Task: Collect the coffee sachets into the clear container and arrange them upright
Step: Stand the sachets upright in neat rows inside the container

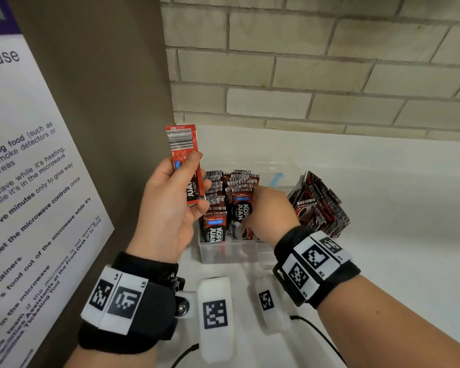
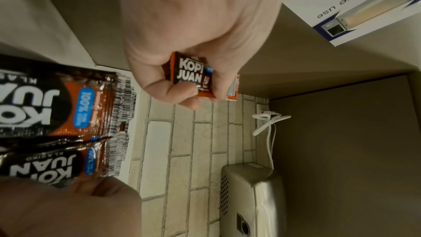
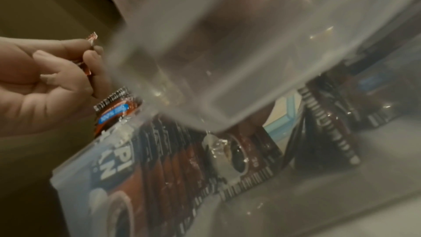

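Leftmost, wall notice; next, left hand, grip pinching one red sachet upright above tabletop. Centre, clear container with upright sachets; right hand inside, grip state indiscernible. Rightmost, loose sachet pile just beside container.

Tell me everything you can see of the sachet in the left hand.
The sachet is a slim red and black foil-like packet, printed KOPI JUAN, with a barcode panel at its raised end. The left hand holds it nearly upright, thumb over the front and fingers behind, just left of and above the clear container. It touches nothing but that hand.
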The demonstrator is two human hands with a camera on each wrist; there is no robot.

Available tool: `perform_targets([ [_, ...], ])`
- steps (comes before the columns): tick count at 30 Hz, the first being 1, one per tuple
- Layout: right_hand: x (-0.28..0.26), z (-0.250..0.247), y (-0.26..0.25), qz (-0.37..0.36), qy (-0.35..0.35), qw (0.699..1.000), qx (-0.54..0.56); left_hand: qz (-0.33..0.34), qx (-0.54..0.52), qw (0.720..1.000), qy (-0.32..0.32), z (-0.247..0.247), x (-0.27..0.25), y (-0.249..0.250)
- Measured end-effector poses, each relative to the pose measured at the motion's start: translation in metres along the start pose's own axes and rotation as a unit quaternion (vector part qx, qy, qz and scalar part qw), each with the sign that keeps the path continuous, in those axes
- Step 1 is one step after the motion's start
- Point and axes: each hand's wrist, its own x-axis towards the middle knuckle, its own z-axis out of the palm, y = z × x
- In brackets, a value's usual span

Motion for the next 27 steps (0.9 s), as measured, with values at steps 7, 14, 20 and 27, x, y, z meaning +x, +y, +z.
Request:
perform_targets([
  [7, -0.006, -0.002, -0.001, 0.017, 0.004, 1.0, -0.006, -0.013, -0.011, 1.0, 0.005, -0.001, 0.003, -0.002],
  [14, -0.025, -0.04, -0.017, -0.034, 0.116, 0.976, 0.18, -0.012, 0.018, 0.999, -0.025, -0.001, 0.001, -0.002],
  [20, -0.047, -0.081, -0.037, 0.008, -0.111, 0.854, 0.509, 0.045, 0.061, 0.992, -0.104, 0.005, -0.006, -0.005],
  [27, -0.049, -0.061, -0.026, -0.008, -0.125, 0.849, 0.513, 0.039, 0.066, 0.991, -0.111, 0.005, -0.002, -0.003],
])
